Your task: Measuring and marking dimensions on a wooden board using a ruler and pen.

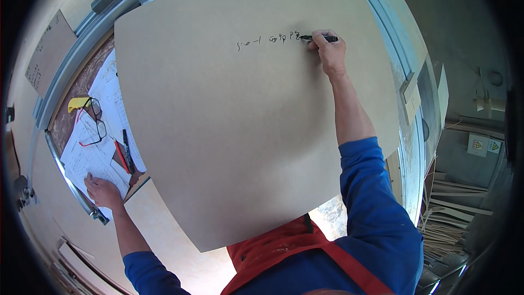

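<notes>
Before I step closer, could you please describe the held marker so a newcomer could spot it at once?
Find the large tan board filling the picture's middle. Near its upper right, the right hand holds the dark marker, its tip at the end of a handwritten line. Only it is gripped; the black pen at left lies loose.

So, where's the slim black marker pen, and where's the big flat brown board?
Slim black marker pen [331,39], head view: its barrel's back end.
Big flat brown board [245,114], head view: face's middle.

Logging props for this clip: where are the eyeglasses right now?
The eyeglasses lie at the left of the head view, partly on papers, by the yellow object and beyond the left hand.
</notes>
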Motion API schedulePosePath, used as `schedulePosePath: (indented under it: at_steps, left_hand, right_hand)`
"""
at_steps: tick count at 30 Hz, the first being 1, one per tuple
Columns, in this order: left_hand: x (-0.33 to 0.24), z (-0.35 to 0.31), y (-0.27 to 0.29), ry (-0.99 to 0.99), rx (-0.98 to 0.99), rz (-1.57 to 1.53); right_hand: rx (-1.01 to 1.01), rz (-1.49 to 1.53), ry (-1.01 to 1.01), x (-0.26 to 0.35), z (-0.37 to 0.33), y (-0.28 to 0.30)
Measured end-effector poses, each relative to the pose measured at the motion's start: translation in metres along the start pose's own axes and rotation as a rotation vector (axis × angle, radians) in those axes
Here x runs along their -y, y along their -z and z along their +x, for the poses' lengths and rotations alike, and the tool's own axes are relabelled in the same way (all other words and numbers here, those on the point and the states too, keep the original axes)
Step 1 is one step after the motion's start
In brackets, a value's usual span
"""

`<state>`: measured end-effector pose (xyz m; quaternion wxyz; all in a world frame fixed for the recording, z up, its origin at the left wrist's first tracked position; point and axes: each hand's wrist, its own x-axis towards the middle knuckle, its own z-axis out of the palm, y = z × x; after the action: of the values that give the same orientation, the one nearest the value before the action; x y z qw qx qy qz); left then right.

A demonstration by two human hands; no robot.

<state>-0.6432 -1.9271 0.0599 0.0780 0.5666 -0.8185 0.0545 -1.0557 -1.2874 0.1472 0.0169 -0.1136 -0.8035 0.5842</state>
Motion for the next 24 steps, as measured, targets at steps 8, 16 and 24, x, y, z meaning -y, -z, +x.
schedulePosePath:
  at_steps: [8,16,24]
  left_hand:
    - [0.001,0.002,0.000,0.012,0.019,0.002]
    - [0.007,0.004,-0.002,0.002,0.008,0.009]
    - [0.003,0.002,-0.004,-0.019,-0.004,0.024]
  right_hand:
    - [-0.002,0.032,-0.003,0.000,-0.003,-0.002]
    - [0.006,0.011,0.005,-0.002,0.003,-0.002]
    - [-0.091,-0.015,0.025,0.000,0.005,0.001]
